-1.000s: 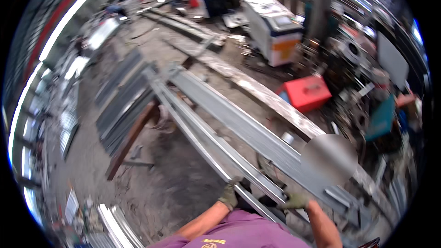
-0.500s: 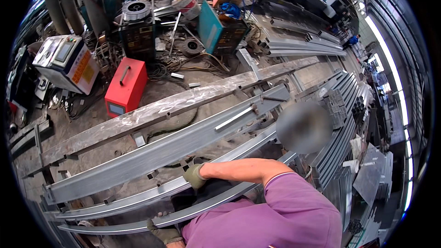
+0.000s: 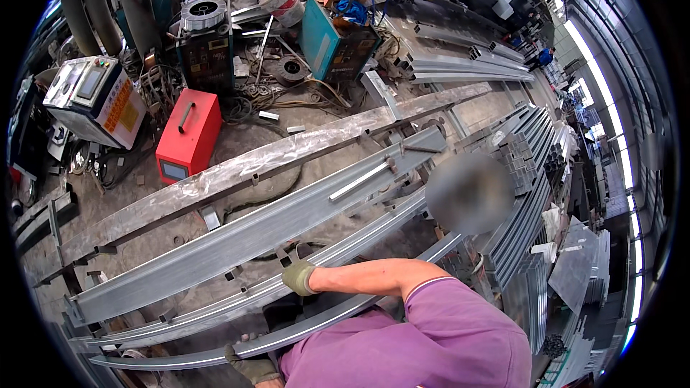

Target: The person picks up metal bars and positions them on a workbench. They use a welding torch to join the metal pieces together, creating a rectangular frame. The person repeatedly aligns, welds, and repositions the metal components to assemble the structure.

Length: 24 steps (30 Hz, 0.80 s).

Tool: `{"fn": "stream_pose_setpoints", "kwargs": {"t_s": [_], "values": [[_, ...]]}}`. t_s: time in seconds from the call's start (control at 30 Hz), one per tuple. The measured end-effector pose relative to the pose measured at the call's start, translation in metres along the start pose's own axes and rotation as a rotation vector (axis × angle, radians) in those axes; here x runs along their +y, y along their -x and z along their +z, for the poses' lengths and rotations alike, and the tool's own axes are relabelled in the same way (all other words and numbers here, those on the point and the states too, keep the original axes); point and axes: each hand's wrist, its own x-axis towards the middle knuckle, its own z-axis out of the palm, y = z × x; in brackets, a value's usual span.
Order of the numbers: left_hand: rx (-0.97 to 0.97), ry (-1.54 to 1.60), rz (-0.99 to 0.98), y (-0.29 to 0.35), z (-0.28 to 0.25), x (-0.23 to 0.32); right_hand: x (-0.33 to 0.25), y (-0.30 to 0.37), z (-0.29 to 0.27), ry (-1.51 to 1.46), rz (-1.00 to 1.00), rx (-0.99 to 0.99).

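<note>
My right hand (image 3: 298, 277), in an olive work glove, has its fingers curled over the middle long grey steel rail (image 3: 194, 322). Lower down, my left hand (image 3: 253, 367), gloved alike, grips the nearest steel rail (image 3: 172, 362), a slimmer length running alongside it. The underside of both grips is hidden. Beyond them lies a wide steel channel (image 3: 215, 248), with a short bright metal bar (image 3: 359, 181) resting on its upper part. My purple shirt and dark trousers lie beside and below the rails.
A rusty beam (image 3: 237, 158) runs behind the channel. Past it stand a red machine (image 3: 190, 136), a white control box (image 3: 97, 100) and a teal-sided machine (image 3: 327, 39), with cables on the floor. Stacked steel profiles (image 3: 517, 223) lie at right. A blurred round patch covers part of the view.
The view has shifted slightly left across the scene. My right forearm sits a little lower. Both hands stay on their rails.
</note>
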Motion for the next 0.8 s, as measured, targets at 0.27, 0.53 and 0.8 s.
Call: {"fn": "stream_pose_setpoints", "kwargs": {"t_s": [0.27, 0.53, 0.8], "values": [[-0.005, -0.037, 0.015, 0.001, -0.004, -0.005, 0.003, 0.007, -0.014, -0.018, 0.094, -0.034], [0.031, 0.153, -0.07, 0.002, -0.001, -0.003, 0.014, 0.017, -0.015, 0.018, 0.172, 0.023], [0.199, 0.133, -0.124, -0.054, -0.054, 0.026, -0.032, -0.001, -0.03, -0.054, 0.271, -0.019]]}}
